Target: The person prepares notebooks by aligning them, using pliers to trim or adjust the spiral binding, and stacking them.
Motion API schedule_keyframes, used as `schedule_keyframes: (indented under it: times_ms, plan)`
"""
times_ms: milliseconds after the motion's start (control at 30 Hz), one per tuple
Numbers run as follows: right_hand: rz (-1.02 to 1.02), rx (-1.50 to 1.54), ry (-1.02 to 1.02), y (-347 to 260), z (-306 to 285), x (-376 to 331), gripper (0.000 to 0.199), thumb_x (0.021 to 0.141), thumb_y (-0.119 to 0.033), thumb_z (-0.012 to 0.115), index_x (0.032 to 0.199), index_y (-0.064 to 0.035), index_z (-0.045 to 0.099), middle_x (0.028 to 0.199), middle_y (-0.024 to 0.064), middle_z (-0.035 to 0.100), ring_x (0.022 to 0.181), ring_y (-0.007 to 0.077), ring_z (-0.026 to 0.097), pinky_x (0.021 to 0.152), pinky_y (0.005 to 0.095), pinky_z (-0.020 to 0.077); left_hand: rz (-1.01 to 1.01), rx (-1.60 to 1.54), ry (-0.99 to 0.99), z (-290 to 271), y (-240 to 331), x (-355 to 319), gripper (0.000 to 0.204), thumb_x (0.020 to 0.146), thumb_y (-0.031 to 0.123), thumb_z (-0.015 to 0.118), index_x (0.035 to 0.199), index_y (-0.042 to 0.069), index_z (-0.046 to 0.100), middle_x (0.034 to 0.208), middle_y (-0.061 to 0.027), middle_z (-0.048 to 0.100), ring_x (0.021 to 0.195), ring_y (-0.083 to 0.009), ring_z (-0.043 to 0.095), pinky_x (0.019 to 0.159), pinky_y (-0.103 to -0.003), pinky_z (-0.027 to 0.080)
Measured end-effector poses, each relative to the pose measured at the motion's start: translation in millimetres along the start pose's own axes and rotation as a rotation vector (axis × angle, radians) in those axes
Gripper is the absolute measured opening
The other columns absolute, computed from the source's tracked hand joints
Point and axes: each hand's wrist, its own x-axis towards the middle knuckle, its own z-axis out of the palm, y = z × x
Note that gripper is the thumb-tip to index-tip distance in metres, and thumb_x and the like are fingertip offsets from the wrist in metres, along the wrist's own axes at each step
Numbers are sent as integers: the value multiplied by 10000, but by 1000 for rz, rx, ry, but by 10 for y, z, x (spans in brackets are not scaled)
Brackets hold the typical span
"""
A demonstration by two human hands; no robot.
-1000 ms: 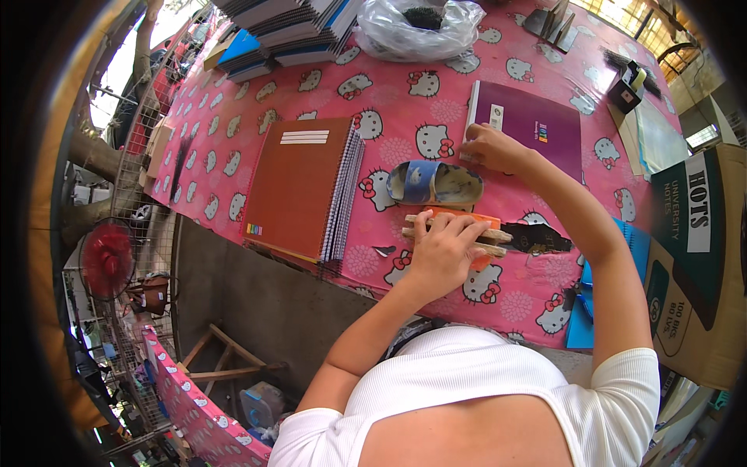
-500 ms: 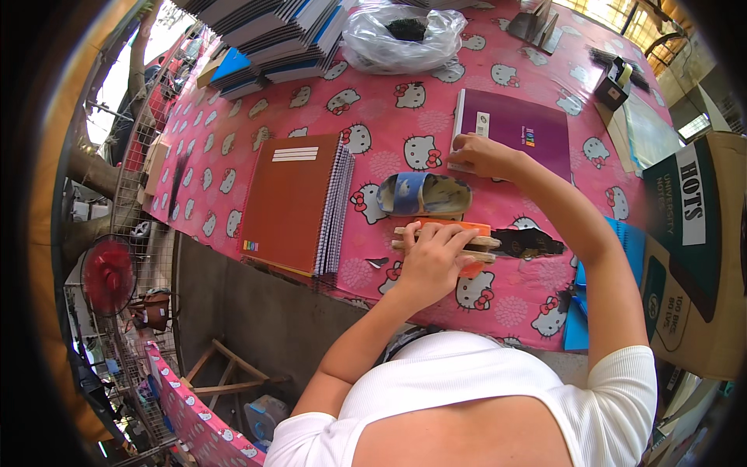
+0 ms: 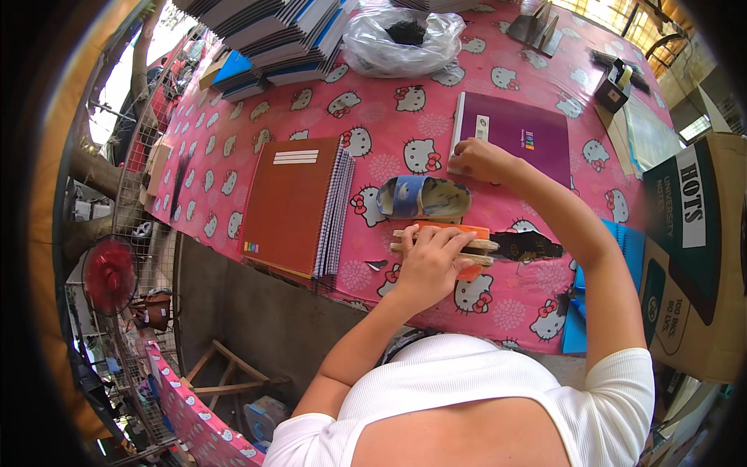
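My left hand (image 3: 426, 261) covers the middle of the wooden block (image 3: 445, 243) and most of the orange thing (image 3: 470, 251) under it, so I cannot tell what that orange thing is. My right hand (image 3: 476, 159) hides the lower left corner of the purple notebook (image 3: 515, 137). The stack of notebooks (image 3: 268, 29) at the upper left is cut off by the top edge. What sits inside the clear plastic bag (image 3: 401, 39) is only a dark blur. The cardboard box (image 3: 695, 249) runs out past the right edge. The small black thing (image 3: 612, 86) at the upper right is too small to make out.
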Motion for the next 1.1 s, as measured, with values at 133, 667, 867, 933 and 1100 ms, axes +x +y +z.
schedule_keyframes:
  times_ms: [133,667,867,933,1100]
  plan:
    - [-9,125,49,62,-50,-24,311,681,-17,615,974,-81,697,802,177,617,806,333,627,715,408,505,11,-33,-23,-18,-34,16,393,841,184,636,1225,136,567,1113,-33,598,1055,-225,515,986,-423,279]
    - [260,412,384,33,-259,-217,332,723,-46,703,1049,-104,711,952,173,685,826,258,689,742,327,531,-1150,-1914,173,697,-1225,1946,319,976,245,481,1141,-27,499,1166,-198,541,1085,-344,545,945,-484,489]
    - [273,415,510,48,-416,-253,345,689,-88,758,1032,-102,718,910,157,694,787,250,681,726,328,526,-953,-2079,116,675,-1148,1936,324,938,253,532,1129,-8,514,1089,-139,584,1022,-281,588,915,-410,542]
    - [260,392,506,44,-460,-247,344,684,-86,761,1025,-98,719,910,148,696,789,246,679,734,327,524,-880,-2109,96,675,-1153,1927,329,931,261,540,1122,-6,520,1084,-128,585,1013,-272,593,892,-386,558]
    - [205,381,548,-19,-534,-244,334,671,-70,765,1002,-79,722,910,142,697,798,248,674,754,328,517,-811,-2083,50,640,-1140,1935,256,944,224,548,1110,30,553,1057,-102,591,982,-242,604,860,-371,573]
